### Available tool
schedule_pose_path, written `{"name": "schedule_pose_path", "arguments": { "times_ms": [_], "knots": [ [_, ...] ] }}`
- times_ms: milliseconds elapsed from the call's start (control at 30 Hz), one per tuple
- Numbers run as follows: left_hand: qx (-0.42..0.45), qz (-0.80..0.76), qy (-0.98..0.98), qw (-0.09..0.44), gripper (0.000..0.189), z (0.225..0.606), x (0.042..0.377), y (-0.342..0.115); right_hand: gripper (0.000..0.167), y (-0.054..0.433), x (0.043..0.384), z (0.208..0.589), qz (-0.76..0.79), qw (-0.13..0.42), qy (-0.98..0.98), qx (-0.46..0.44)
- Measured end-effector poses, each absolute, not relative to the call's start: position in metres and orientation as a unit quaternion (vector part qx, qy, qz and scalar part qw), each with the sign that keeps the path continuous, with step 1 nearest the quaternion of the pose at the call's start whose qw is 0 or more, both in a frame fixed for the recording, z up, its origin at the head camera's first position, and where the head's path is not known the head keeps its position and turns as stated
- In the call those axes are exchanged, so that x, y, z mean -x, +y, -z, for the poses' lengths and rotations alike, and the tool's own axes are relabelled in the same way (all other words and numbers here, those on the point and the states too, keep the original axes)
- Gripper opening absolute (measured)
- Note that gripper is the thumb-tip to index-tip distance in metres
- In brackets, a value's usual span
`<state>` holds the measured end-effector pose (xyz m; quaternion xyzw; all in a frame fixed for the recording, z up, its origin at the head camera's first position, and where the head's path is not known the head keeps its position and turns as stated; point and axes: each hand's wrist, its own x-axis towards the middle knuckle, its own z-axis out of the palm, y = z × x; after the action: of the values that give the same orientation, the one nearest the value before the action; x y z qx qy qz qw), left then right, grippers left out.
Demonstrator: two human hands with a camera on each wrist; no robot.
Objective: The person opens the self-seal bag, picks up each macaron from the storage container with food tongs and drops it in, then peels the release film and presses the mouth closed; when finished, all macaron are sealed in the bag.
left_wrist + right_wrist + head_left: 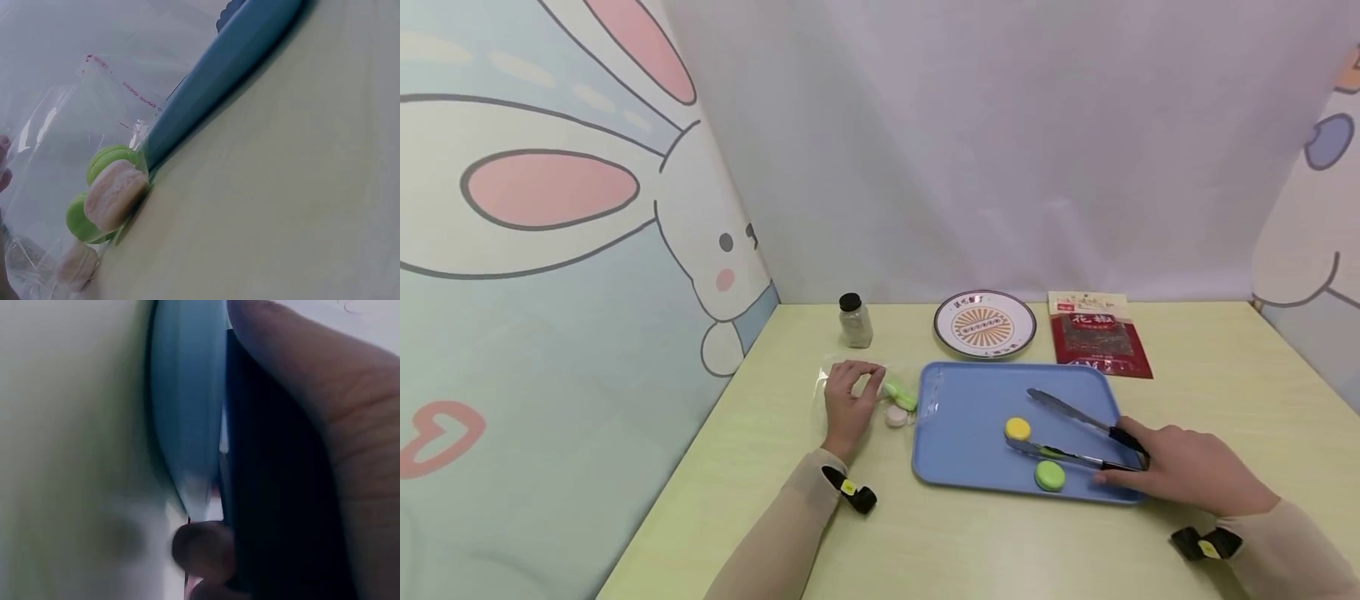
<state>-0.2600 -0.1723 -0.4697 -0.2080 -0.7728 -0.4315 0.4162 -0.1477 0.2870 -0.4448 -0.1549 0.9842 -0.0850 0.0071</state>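
Observation:
My left hand (pixel 850 404) pinches a clear plastic bag (pixel 56 137) left of the blue tray (pixel 970 475). Green macarons (pixel 78 219) and pale pink macarons (pixel 115 194) lie in the bag, whose clear end overlaps the tray's left edge. In my right hand (pixel 1198 467) are metal tongs (pixel 1078 458) with black handles, held over the right side of the tray with their arms spread. A yellow macaron (pixel 1017 428) and a green macaron (pixel 1049 476) sit on the tray near the lower arm. Something green shows partly behind that arm.
At the back stand a spice jar (pixel 855 323) with a black lid and a patterned round plate (pixel 951 321). A red food packet (pixel 1097 337) lies behind the tray's right corner. Printed cartoon walls (pixel 587 375) border the table on the left and right.

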Motion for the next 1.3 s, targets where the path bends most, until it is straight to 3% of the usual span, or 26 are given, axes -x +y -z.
{"name": "schedule_pose_path", "arguments": {
  "times_ms": [67,300,533,633,767,967,1067,1300],
  "knots": [
    [0.208,0.432,-0.773,0.415,0.009,0.469,0.260,-0.174,0.093,0.284,0.148,0.443,0.085,0.014,0.983,0.160],
    [0.205,0.431,-0.775,0.415,0.011,0.466,0.261,-0.178,0.052,0.276,0.149,0.439,0.065,-0.056,0.979,0.186],
    [0.200,0.433,-0.775,0.414,0.014,0.466,0.258,-0.179,0.059,0.274,0.149,0.437,0.073,-0.101,0.975,0.185],
    [0.197,0.433,-0.779,0.408,0.014,0.470,0.257,-0.178,0.053,0.269,0.148,0.434,0.081,-0.098,0.975,0.185],
    [0.198,0.436,-0.774,0.413,0.008,0.473,0.256,-0.176,0.041,0.257,0.154,0.424,0.090,-0.087,0.971,0.203],
    [0.209,0.445,-0.765,0.415,0.009,0.470,0.257,-0.172,0.055,0.253,0.164,0.415,0.073,-0.025,0.975,0.209],
    [0.209,0.444,-0.765,0.417,0.011,0.470,0.257,-0.170,0.054,0.259,0.168,0.418,0.065,0.009,0.976,0.208],
    [0.210,0.448,-0.759,0.423,0.007,0.468,0.258,-0.171,0.042,0.254,0.185,0.414,0.075,-0.001,0.970,0.233]
  ]
}}
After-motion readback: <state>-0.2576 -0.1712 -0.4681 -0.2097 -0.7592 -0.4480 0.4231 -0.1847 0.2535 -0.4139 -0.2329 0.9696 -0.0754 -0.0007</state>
